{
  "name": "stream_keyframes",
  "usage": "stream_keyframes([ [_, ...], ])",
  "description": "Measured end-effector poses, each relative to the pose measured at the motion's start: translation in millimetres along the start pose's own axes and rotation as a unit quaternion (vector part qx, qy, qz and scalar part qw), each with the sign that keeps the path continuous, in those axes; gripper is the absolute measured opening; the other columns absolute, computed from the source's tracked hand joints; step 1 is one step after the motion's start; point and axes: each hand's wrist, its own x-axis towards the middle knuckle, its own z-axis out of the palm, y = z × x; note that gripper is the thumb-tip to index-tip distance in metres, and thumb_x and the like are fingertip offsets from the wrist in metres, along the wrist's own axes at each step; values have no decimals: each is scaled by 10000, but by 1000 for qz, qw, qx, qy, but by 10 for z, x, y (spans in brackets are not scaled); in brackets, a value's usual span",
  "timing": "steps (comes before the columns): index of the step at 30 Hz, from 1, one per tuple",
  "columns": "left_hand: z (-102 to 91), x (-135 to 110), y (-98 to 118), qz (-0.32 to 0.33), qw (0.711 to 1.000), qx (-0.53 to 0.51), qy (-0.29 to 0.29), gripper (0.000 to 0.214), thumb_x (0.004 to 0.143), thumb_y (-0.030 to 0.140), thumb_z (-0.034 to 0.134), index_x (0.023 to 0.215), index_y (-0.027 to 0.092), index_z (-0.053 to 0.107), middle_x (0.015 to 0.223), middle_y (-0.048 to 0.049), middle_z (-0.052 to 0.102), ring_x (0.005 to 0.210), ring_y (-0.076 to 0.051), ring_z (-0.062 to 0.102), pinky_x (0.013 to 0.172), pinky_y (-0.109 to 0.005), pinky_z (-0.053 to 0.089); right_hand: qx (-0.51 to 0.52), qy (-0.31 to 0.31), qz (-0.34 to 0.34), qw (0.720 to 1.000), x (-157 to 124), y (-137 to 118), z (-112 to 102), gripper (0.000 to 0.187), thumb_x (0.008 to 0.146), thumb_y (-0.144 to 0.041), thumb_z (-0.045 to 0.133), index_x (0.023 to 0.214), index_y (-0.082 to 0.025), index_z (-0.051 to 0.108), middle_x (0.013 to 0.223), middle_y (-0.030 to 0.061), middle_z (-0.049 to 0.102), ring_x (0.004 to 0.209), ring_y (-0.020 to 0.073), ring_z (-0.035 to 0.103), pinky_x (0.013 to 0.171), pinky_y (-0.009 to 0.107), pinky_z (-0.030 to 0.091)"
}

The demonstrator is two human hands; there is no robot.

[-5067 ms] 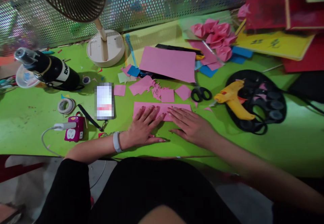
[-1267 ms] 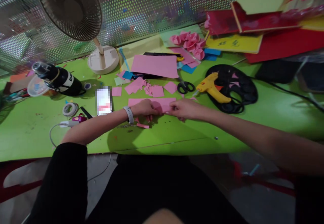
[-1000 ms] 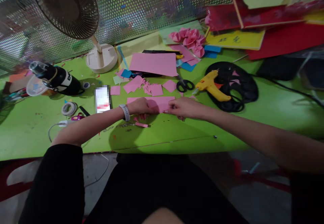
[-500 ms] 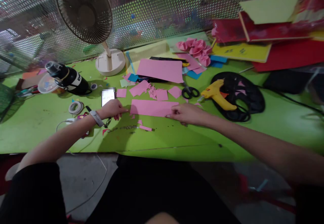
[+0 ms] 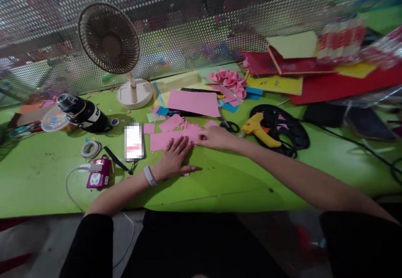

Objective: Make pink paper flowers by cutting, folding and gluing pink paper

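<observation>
A long pink paper strip (image 5: 159,141) lies flat on the green table. My left hand (image 5: 173,157) rests palm down on its lower edge, fingers spread and pressing on it. At the strip's right end, the fingers of my right hand (image 5: 214,137) are pinched together on the paper. Just beyond the strip are pink paper scraps (image 5: 171,123) and a small pink square (image 5: 149,128). Black-handled scissors (image 5: 230,126) lie behind my right hand, their blades partly hidden by the pink sheet. Another pink bit (image 5: 185,174) shows under my left thumb.
A yellow glue gun (image 5: 261,130) rests on a black pad (image 5: 297,131) at right. On the left stand a phone (image 5: 134,142), tape roll (image 5: 91,148), purple power bank (image 5: 98,173) with cable, and dark bottle (image 5: 83,114). Behind are a fan (image 5: 109,39), pink sheet (image 5: 193,103) and paper flowers (image 5: 230,81).
My left hand has moved right from the strip's left end and now lies flat on its middle. My right hand still pinches the right end. The head view has shifted.
</observation>
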Motion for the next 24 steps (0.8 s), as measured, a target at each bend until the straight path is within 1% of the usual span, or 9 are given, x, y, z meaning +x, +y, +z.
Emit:
stream_keyframes([
  [2,34,-2,-19,2,1000,0,6,995,871,825,237,1611,187,47,1672,-110,49,1563,-279,-1,1271,-500,13,89,8,-8,996,30,170,-216,310,888,-466,596,772,-182,641,687,37,688,600,146,599,601,265,421],
  [4,40,-4,-37,4,1000,-2,10,992,873,825,223,1610,195,14,1674,-98,57,1564,-269,3,1272,-484,9,131,98,22,986,146,395,-475,311,932,-446,543,891,-161,659,713,50,704,602,141,618,628,261,466],
  [5,38,-6,-43,5,1000,-2,11,994,872,827,218,1610,194,4,1674,-98,57,1564,-269,6,1272,-483,10,106,179,59,976,242,517,-601,293,938,-415,537,927,-152,663,746,66,718,629,149,632,654,267,484],
  [8,27,-9,-45,7,1000,-4,12,1002,871,829,213,1609,187,-5,1674,-105,43,1563,-280,3,1268,-493,12,45,257,101,960,632,864,-890,247,885,-269,591,1068,-129,680,1065,162,734,951,256,674,841,354,496],
  [10,26,-13,-39,5,1000,-5,10,1005,871,829,215,1609,179,4,1673,-111,37,1563,-286,0,1266,-502,11,-70,216,119,967,907,1043,-994,335,857,-201,584,1172,-138,679,1242,175,689,1115,311,639,912,396,482],
  [12,33,-18,-35,1,1000,-7,11,1011,869,830,222,1608,174,11,1673,-110,33,1563,-288,-4,1265,-508,11,-130,126,114,977,1137,1161,-1043,483,818,-185,623,1299,-156,628,1349,155,641,1180,309,613,931,380,482],
  [16,64,-28,-44,10,999,-8,34,1008,870,827,246,1608,188,-6,1676,-107,45,1563,-288,-8,1265,-513,19,-140,55,120,981,1400,1230,-1062,556,743,-217,724,1294,-201,646,1289,99,687,1066,270,657,842,325,511],
  [21,81,-26,-50,12,999,-7,42,1016,864,833,258,1608,194,-5,1676,-108,64,1564,-286,-3,1265,-513,14,-180,53,125,974,1455,1142,-1047,532,727,-240,756,1248,-168,670,1256,158,674,1075,332,641,896,405,487],
  [24,70,-19,-39,3,1000,-9,29,1003,871,827,245,1609,190,8,1677,-104,43,1565,-282,-3,1264,-506,10,-192,140,129,963,1373,1081,-1079,424,797,-252,691,1196,-108,667,1239,219,648,1127,372,608,929,456,469],
])
